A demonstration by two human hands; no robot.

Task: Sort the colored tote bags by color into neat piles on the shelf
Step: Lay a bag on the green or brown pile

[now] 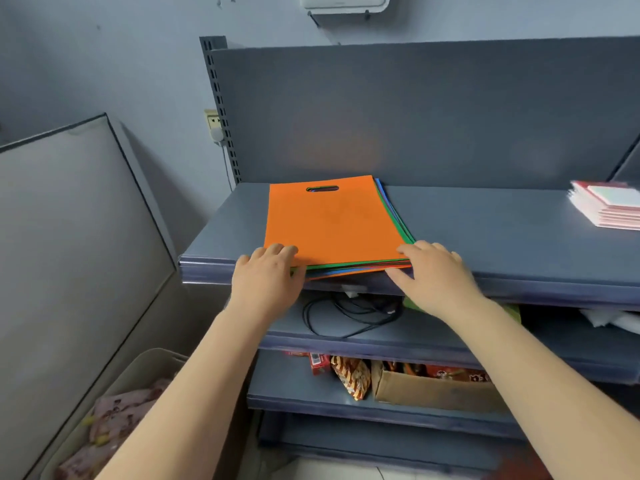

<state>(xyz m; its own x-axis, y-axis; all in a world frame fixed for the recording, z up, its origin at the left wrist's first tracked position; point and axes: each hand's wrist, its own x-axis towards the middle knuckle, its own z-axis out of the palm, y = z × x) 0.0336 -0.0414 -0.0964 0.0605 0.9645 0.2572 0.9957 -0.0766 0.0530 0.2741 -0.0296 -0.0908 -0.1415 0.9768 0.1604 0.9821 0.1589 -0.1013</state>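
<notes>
Flat mixed-colour stack of thin fabric tote bags (332,223), orange on top: light, floppy, likely slippery. Left hand (265,278) pinched near-left corner; right hand (433,271) lay flat, fingers straight, at near-right corner. Best grip: near edge.

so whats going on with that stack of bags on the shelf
A person is at a grey shelf with one mixed stack of tote bags, orange on top and green, blue and red edges showing below. The left hand holds the stack's front left corner, fingers on top. The right hand rests on the front right corner with fingers fairly straight. The bags are all in one pile, so no sorting by colour shows yet.
</notes>
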